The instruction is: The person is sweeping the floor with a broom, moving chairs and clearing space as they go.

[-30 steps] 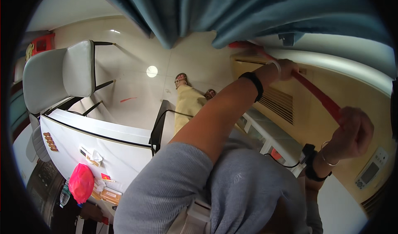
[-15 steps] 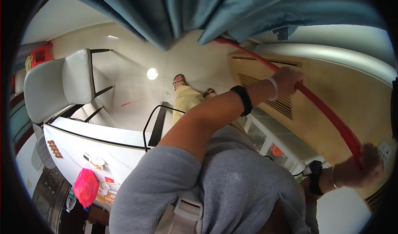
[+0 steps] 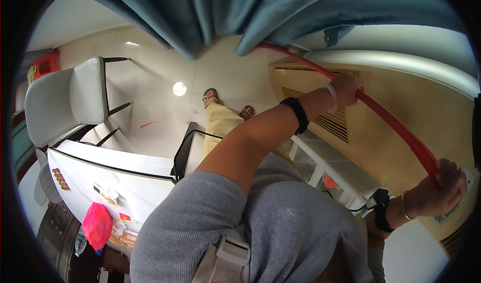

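Strip (image 3: 399,129), red, looks light, soft; we hold it in left grip (image 3: 347,89), right grip (image 3: 449,186); full-width pinch likely suits

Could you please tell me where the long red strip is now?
In the head view's right half, the red strip runs from the blue curtain through the left hand to the right hand.

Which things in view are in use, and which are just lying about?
In use:
- red strip
- left hand, gripping it
- right hand, also gripping it

Just about:
- pink bag, on the white table
- grey chair, by the table
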Demonstrator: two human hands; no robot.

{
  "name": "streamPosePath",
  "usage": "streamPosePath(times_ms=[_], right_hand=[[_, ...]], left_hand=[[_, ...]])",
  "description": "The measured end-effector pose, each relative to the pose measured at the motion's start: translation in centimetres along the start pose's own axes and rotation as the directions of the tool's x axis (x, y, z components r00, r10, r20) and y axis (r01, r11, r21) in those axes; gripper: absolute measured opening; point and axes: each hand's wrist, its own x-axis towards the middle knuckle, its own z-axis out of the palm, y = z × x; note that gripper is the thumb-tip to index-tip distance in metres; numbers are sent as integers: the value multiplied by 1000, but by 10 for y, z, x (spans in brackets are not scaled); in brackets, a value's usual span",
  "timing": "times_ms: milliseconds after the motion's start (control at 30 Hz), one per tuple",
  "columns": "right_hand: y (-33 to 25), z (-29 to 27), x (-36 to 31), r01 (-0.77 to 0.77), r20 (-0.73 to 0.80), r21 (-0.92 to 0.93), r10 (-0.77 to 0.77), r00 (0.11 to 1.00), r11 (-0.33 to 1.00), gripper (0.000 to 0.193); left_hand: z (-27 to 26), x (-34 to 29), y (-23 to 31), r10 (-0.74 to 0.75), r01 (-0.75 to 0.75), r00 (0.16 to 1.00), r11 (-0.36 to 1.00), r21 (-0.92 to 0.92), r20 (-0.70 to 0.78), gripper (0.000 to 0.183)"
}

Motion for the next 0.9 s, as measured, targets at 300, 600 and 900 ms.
streamPosePath(times_ms=[300, 600, 900], right_hand=[[47, 62, -24, 188, -38, -371, -218, 975, 909, 5], [34, 118, -44, 373, 166, -347, -335, 928, 860, 8], [51, 130, -57, 195, 48, -212, -189, 981, 958, 9]], left_hand=[[-10, -27, -59, -72, 78, 992, 996, -52, 103, 16], [-117, -80, -53, -99, 61, 915, 992, 109, 391, 24], [-207, -117, -33, -296, 211, 859, 948, 239, 418, 27]])
